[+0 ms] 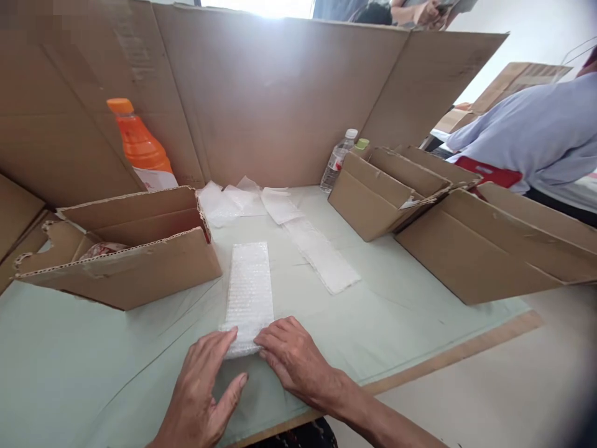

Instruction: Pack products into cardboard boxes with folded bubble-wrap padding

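In front of me on the table a strip of bubble wrap lies lengthwise, its near end folded over into a thicker roll. My left hand is at the left of that folded end, fingers stretched out and the thumb held apart. At the right corner of the fold, my right hand has its fingers pressed together with the thumb below, gripping the edge of the wrap. Whether anything is rolled inside the fold, I cannot tell.
More bubble wrap strips lie farther back. An open cardboard box stands left, and other boxes stand right. Behind are an orange bottle, a clear bottle and a cardboard screen. Another person is at the right.
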A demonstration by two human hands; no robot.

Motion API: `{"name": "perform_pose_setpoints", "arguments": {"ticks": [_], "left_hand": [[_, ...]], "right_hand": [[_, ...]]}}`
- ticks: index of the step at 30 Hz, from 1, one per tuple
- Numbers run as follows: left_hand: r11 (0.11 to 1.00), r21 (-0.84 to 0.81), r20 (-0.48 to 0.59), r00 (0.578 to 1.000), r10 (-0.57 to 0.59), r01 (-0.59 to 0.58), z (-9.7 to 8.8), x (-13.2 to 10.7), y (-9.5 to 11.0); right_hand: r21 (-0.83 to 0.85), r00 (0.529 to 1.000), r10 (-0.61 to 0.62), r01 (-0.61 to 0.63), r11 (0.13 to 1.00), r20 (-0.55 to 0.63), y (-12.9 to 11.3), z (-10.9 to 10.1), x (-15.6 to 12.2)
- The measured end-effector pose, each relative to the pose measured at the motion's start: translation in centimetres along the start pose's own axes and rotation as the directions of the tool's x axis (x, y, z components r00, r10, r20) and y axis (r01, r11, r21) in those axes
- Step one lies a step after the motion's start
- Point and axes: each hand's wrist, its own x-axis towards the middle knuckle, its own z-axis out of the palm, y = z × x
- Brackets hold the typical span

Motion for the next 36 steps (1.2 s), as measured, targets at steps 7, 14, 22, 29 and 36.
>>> {"name": "perform_pose_setpoints", "arguments": {"ticks": [7, 14, 22, 29, 36], "left_hand": [[0.983, 0.023, 0.099, 0.978, -0.181, 0.180, 0.8, 1.3, -0.1], [0.999, 0.014, 0.057, 0.997, -0.051, 0.050, 0.1, 1.2, -0.1], [0.994, -0.057, 0.141, 0.987, -0.082, 0.090, -0.3, -0.2, 0.1], [0.996, 0.040, 0.046, 0.996, -0.079, 0.077, -0.4, 0.3, -0.3], [0.985, 0.030, 0.109, 0.979, -0.171, 0.169, -0.6, 0.9, -0.5]], "right_hand": [[-0.042, 0.985, 0.039, -0.047, 0.998, -0.169, -0.6, -1.5, 0.1], [-0.138, 0.993, -0.117, 0.111, 0.984, -0.035, -0.6, -0.3, 0.5], [-0.067, 0.993, -0.027, 0.020, 0.998, -0.114, -1.3, -1.3, -0.7], [-0.139, 0.994, -0.105, 0.105, 0.985, 0.010, -0.2, -0.5, 0.9], [-0.140, 0.998, -0.041, 0.035, 0.990, -0.038, -1.2, -1.6, 1.2]]}}
